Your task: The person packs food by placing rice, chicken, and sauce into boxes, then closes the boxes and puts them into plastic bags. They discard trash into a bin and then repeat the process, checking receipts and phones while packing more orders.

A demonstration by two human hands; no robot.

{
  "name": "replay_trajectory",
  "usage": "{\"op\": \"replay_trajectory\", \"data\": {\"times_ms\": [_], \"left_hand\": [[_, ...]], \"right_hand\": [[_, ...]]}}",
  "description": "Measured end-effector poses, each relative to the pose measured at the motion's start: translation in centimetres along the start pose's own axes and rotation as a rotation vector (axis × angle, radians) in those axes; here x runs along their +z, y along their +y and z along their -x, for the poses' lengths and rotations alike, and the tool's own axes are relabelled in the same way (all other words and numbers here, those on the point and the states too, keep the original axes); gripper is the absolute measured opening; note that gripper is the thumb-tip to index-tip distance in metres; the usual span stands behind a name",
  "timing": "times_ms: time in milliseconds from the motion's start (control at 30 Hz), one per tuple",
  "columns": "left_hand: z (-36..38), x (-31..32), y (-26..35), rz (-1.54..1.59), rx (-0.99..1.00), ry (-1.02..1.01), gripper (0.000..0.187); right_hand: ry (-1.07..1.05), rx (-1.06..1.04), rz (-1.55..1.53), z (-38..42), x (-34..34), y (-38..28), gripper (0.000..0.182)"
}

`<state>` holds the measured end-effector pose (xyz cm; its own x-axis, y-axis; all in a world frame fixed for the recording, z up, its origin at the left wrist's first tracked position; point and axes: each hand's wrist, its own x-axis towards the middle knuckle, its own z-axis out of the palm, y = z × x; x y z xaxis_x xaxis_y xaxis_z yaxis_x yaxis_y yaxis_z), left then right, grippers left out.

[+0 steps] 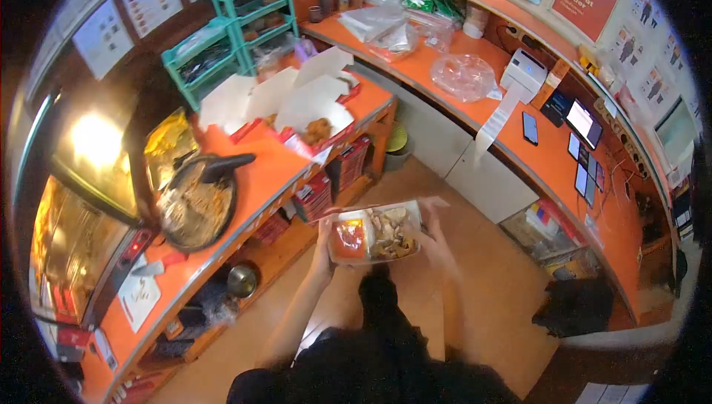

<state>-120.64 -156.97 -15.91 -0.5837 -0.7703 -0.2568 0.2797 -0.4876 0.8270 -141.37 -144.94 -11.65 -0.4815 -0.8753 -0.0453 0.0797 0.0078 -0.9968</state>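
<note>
Both hands clamp one clear food tray (374, 235), held mid-air at centre, above the floor, right of the orange counter (259, 174). Left hand (324, 244) grips the left short end; right hand (434, 239) grips the right end, w/ fingers over the far rim. Contents: red sauce in the left compartment, fried pieces in the right. Tray is prob. thin plastic: light, flexes, slick if greasy. Support from below at both ends; keep level. Open boxes (297, 103) sit far left on the counter.
</note>
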Motion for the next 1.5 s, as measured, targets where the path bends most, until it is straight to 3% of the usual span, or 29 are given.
{"op": "replay_trajectory", "data": {"times_ms": [100,200,300,400,433,533,567,600,700,767,833,867,967,1000,1067,1100,1167,1267,1333,1400,1433,1500], "left_hand": [[-11.8,3.4,1.2,-0.019,-0.084,-0.098,0.059],[-25.8,9.4,4.1,-0.063,-0.109,-0.199,0.064],[-38.4,14.5,5.0,-0.022,-0.196,-0.308,0.072],[-48.9,18.4,5.7,-0.335,-0.347,-0.221,0.079],[-53.8,17.7,2.7,-0.337,-0.212,-0.264,0.085],[-58.1,22.2,5.8,-0.431,-0.179,-0.302,0.089],[-60.3,22.6,5.2,-0.475,-0.251,-0.175,0.084],[-61.4,23.4,5.6,-0.498,-0.185,-0.201,0.079],[-63.3,25.0,6.7,-0.545,-0.071,-0.257,0.065],[-64.8,24.7,6.3,-0.545,-0.094,-0.256,0.056],[-66.1,23.0,3.1,-0.324,0.166,-0.175,0.055],[-65.6,22.1,1.7,-0.214,0.292,-0.132,0.055],[-59.5,23.5,-0.5,-0.357,0.583,0.163,0.062],[-58.2,22.6,-4.3,-0.462,0.542,0.118,0.065],[-53.4,24.5,-4.3,-0.740,0.632,-0.012,0.068],[-49.1,27.9,0.6,-0.913,0.758,-0.096,0.068],[-46.5,31.0,2.0,-0.973,0.619,0.067,0.059],[-49.1,28.1,-1.2,-1.204,0.470,0.188,0.042],[-50.0,25.8,-0.7,-1.117,0.495,0.277,0.031],[-49.9,24.3,0.4,-0.740,0.636,0.396,0.022],[-51.9,22.7,-1.9,-0.636,0.782,0.512,0.019],[-52.5,22.8,-1.1,-0.391,0.585,0.602,0.018]], "right_hand": [[0.012,-0.110,0.130,-12.5,-4.1,2.3,0.051],[0.304,-0.499,1.336,-26.8,-12.9,13.6,0.049],[0.415,0.146,0.402,-35.2,-15.8,5.2,0.045],[0.571,0.027,0.438,-41.9,-18.9,4.1,0.061],[0.600,-0.018,0.507,-43.9,-19.7,4.3,0.055],[0.632,-0.131,0.805,-48.4,-22.1,7.4,0.045],[0.605,-0.164,0.967,-49.6,-22.9,8.6,0.045],[0.576,-0.200,1.128,-50.5,-23.6,9.2,0.046],[0.538,-0.036,0.612,-49.3,-23.0,5.4,0.052],[0.300,0.140,0.477,-45.7,-25.2,4.3,0.056],[0.278,0.022,0.589,-44.4,-25.4,-0.2,0.059],[0.377,-0.184,0.762,-44.5,-24.6,-5.1,0.061],[0.431,-0.462,0.933,-49.2,-23.8,-10.0,0.064],[0.410,-0.498,0.934,-50.5,-23.4,-10.7,0.065],[0.300,-0.526,1.102,-52.1,-22.1,-11.0,0.066],[0.232,-0.493,1.097,-52.5,-21.4,-11.1,0.067],[0.092,-0.372,0.996,-52.5,-20.0,-11.1,0.068],[-0.232,-0.174,0.850,-52.8,-19.2,-13.4,0.065],[-0.399,-0.123,0.750,-54.1,-19.6,-14.5,0.060],[-0.475,-0.136,0.601,-56.3,-20.6,-15.4,0.056],[-0.393,-0.210,0.710,-58.3,-21.1,-14.5,0.055],[-0.212,-0.362,0.915,-63.0,-22.5,-9.0,0.054]]}}
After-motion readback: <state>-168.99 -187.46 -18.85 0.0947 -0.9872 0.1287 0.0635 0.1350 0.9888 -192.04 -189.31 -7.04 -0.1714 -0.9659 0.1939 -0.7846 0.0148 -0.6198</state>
